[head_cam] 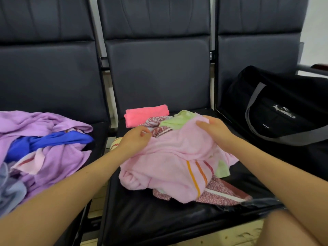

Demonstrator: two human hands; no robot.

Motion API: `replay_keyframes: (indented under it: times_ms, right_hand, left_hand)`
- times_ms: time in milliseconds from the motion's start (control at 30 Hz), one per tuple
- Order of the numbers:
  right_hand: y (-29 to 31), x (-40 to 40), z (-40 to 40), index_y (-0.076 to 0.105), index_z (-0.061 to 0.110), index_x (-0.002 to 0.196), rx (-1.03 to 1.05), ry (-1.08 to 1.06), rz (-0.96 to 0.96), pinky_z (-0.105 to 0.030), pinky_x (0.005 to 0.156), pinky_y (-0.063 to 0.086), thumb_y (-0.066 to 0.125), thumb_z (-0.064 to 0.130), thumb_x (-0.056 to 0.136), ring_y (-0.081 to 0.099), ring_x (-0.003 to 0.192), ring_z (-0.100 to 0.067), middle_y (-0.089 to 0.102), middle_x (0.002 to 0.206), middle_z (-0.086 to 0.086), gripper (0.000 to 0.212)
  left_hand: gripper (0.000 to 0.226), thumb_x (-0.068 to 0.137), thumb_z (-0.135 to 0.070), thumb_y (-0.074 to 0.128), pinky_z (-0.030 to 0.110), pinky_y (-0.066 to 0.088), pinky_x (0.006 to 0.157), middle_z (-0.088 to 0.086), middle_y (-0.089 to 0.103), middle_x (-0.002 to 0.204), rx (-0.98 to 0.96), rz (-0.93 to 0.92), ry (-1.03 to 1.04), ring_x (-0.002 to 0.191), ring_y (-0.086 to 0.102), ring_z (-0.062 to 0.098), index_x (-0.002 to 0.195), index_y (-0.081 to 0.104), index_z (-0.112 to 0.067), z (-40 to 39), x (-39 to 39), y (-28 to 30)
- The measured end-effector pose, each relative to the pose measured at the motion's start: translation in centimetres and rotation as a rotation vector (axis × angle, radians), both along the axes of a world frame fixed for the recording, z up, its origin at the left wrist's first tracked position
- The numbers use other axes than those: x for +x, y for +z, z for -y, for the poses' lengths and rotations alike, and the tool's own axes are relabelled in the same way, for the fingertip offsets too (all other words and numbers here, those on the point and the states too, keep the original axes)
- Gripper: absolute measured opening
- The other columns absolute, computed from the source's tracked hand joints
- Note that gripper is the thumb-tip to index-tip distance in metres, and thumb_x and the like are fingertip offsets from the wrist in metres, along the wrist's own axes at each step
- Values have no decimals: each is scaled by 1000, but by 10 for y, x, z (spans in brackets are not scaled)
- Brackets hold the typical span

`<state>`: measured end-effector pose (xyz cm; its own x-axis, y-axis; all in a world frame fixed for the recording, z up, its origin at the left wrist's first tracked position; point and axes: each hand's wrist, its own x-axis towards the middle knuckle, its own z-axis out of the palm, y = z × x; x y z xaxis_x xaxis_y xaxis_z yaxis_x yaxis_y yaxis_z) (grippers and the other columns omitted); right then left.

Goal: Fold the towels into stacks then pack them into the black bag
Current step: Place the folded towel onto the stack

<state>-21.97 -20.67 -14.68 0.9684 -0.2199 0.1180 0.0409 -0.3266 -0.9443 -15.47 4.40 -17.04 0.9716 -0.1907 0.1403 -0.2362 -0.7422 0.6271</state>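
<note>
A crumpled light pink towel with orange and red stripes lies on the middle seat. My left hand grips its left upper edge. My right hand grips its upper right part. Under it lie a light green towel and a red patterned towel. A folded bright pink towel sits at the back of the same seat. The black bag with grey straps stands on the right seat.
On the left seat lies a heap of unfolded towels: a lilac one, a blue one and a pale blue one. Dark padded backrests stand behind all three seats. My knee is at the lower right.
</note>
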Motion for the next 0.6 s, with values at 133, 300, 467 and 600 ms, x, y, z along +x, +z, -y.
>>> replay_keyframes:
  times_ms: [133, 300, 467, 600]
  right_hand:
    - [19, -3, -10, 68, 24, 106, 62, 106, 154, -26, 88, 48, 53, 13, 96, 62, 104, -10, 68, 107, 7, 21]
    - [27, -5, -14, 71, 17, 99, 82, 250, 192, -29, 91, 49, 58, 19, 91, 63, 101, -12, 71, 100, 3, 15]
    - [21, -2, -8, 74, 13, 88, 63, 273, 214, -20, 94, 47, 55, 5, 93, 64, 100, -6, 73, 93, 7, 21]
    - [15, 3, -1, 75, 20, 86, 36, 143, 181, -19, 93, 45, 59, 11, 92, 63, 103, -2, 73, 96, 11, 19]
  left_hand:
    - [30, 98, -36, 44, 30, 43, 90, -5, 65, 104, -328, -123, -51, 96, 58, 18, 107, 66, -18, 25, 7, 7]
    - [47, 104, -40, 23, 25, 47, 86, -2, 68, 116, -781, -344, -233, 107, 62, 11, 116, 65, -22, 53, -2, 27]
    - [40, 100, -35, 31, 28, 46, 90, -3, 71, 101, -837, -680, -495, 102, 63, 18, 100, 68, -20, 65, -15, 18]
    - [26, 89, -24, 47, 28, 24, 61, 1, 27, 67, -746, -650, -568, 63, 25, 13, 69, 32, -18, 61, -14, 20]
